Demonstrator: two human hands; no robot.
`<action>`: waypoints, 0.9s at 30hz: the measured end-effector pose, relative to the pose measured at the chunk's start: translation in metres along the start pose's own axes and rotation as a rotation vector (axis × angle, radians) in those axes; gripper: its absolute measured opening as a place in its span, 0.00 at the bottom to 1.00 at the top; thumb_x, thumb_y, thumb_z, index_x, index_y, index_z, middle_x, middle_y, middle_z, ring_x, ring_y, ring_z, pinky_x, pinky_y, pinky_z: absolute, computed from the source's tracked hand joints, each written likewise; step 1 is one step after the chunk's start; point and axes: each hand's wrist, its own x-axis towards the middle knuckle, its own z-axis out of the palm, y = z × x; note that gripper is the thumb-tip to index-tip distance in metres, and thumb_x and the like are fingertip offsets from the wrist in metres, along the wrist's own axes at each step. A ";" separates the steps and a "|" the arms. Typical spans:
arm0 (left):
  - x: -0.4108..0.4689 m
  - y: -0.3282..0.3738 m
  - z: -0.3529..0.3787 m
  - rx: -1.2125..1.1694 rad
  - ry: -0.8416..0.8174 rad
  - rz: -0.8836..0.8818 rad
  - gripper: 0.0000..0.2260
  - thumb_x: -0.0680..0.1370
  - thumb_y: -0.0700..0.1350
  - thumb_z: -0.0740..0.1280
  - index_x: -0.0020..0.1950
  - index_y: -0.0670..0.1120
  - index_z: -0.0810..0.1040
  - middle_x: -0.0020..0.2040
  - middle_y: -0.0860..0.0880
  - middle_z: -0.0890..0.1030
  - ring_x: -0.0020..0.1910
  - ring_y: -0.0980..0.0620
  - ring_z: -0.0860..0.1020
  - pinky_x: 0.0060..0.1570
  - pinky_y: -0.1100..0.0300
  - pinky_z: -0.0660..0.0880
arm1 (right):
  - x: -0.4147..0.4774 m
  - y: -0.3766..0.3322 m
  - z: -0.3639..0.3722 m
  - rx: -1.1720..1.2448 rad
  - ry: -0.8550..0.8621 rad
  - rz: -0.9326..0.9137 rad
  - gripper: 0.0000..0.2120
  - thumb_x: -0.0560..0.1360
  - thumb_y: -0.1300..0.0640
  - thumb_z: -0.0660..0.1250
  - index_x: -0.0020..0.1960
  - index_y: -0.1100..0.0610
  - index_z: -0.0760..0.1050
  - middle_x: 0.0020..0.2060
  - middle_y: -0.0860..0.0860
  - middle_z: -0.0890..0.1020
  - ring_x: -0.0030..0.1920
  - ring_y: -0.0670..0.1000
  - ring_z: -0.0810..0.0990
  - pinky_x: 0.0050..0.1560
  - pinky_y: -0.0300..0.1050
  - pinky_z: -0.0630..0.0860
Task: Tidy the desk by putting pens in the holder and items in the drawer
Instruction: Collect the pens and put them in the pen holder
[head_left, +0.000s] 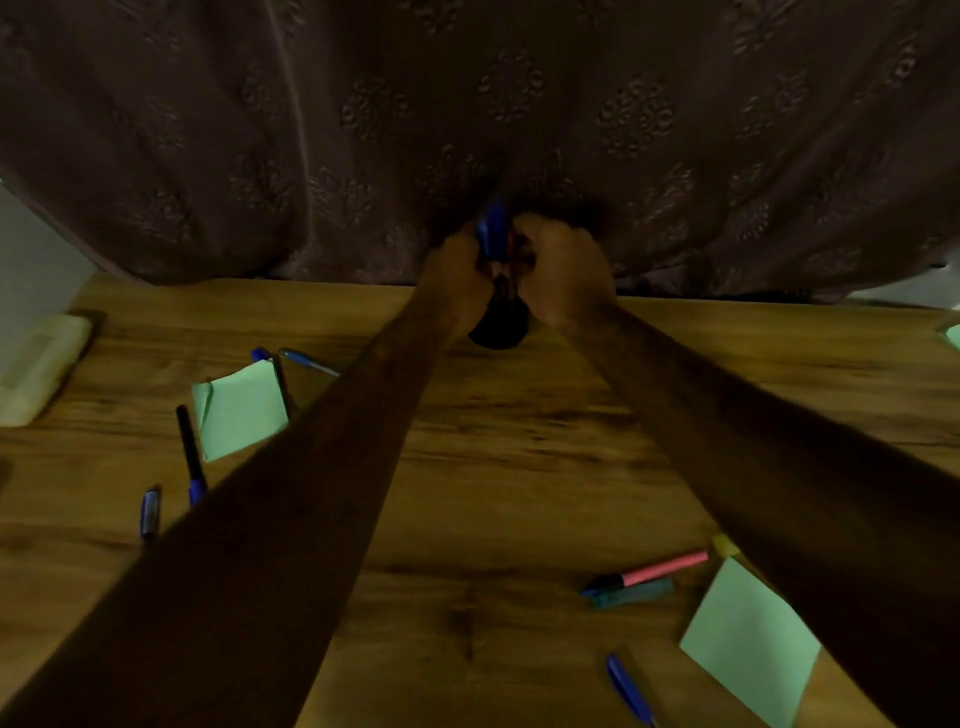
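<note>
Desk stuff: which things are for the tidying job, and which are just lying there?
For the job:
- left hand gripping blue pens
- right hand
- black holder
- loose pens: black, blue, pink
- green notes

Just there:
- curtain
- pale box
- desk

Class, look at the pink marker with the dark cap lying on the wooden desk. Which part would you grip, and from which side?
Grip the pink marker at mid-barrel, pinching across its width from above. It lies flat with a teal pen close along its near side, so a side approach looks crowded.
</note>
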 end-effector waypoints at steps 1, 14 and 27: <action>0.000 0.003 0.002 0.014 0.005 -0.016 0.12 0.80 0.36 0.61 0.63 0.40 0.76 0.54 0.44 0.79 0.52 0.46 0.76 0.49 0.55 0.74 | 0.000 0.002 0.002 -0.041 -0.005 0.012 0.12 0.76 0.59 0.67 0.58 0.51 0.79 0.51 0.52 0.84 0.53 0.58 0.82 0.47 0.48 0.78; -0.002 0.000 0.001 0.431 -0.072 -0.030 0.21 0.69 0.51 0.68 0.59 0.42 0.79 0.59 0.38 0.79 0.58 0.38 0.78 0.58 0.47 0.76 | -0.001 0.015 0.002 0.011 -0.110 0.006 0.12 0.76 0.64 0.65 0.56 0.55 0.81 0.50 0.52 0.84 0.51 0.52 0.82 0.49 0.46 0.80; -0.107 -0.009 -0.008 0.295 -0.098 0.050 0.20 0.68 0.43 0.76 0.59 0.49 0.77 0.55 0.51 0.73 0.55 0.52 0.76 0.54 0.58 0.76 | -0.117 0.065 -0.069 0.126 -0.133 0.073 0.15 0.75 0.65 0.66 0.50 0.46 0.82 0.40 0.41 0.84 0.42 0.37 0.82 0.46 0.35 0.78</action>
